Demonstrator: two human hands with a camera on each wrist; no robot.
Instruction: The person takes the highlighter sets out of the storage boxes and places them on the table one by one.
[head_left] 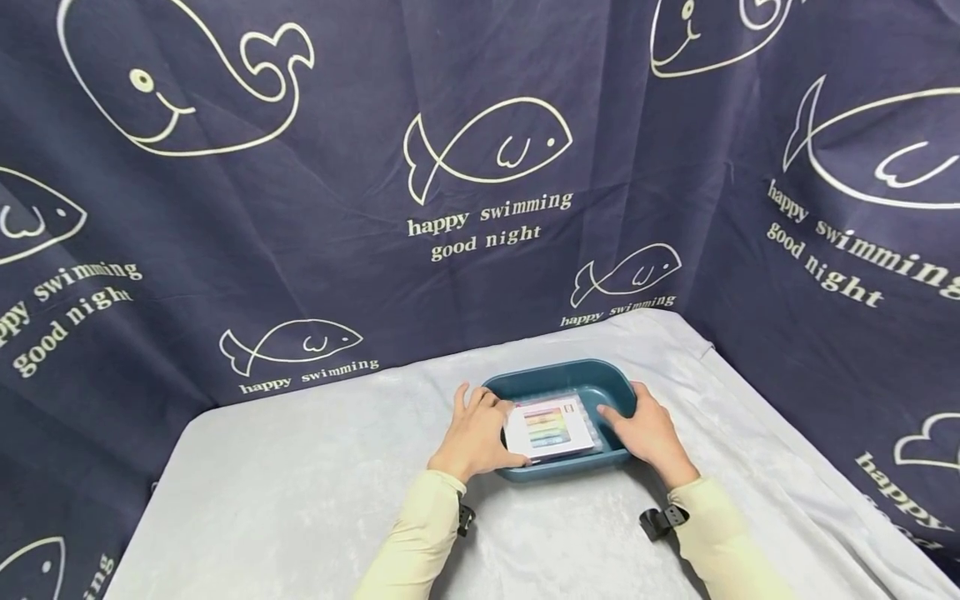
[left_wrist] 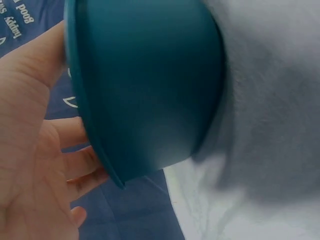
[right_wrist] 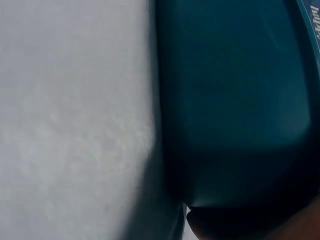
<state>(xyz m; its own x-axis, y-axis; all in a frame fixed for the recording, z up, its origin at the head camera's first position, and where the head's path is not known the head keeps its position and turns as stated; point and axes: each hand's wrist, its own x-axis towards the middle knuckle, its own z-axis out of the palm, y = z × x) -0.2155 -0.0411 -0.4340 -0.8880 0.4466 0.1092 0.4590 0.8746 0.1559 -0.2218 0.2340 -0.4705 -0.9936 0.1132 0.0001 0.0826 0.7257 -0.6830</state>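
A dark teal plastic basin with rounded corners stands on the pale cloth. Inside it lies a flat packet with a white front, a rainbow-striped picture and a clear plastic edge. My left hand reaches over the basin's left end and holds the packet's left side between thumb and fingers. At the opposite end my right hand grips the basin's wall, thumb inside the rim. The left wrist view has the basin's outer wall beside my left fingers. In the right wrist view, the outer wall covers most of the work.
A pale grey cloth covers the table, whose back edge meets a dark blue curtain printed with whales, fish and words. The curtain also hangs along both sides. A black strap device sits at my right wrist.
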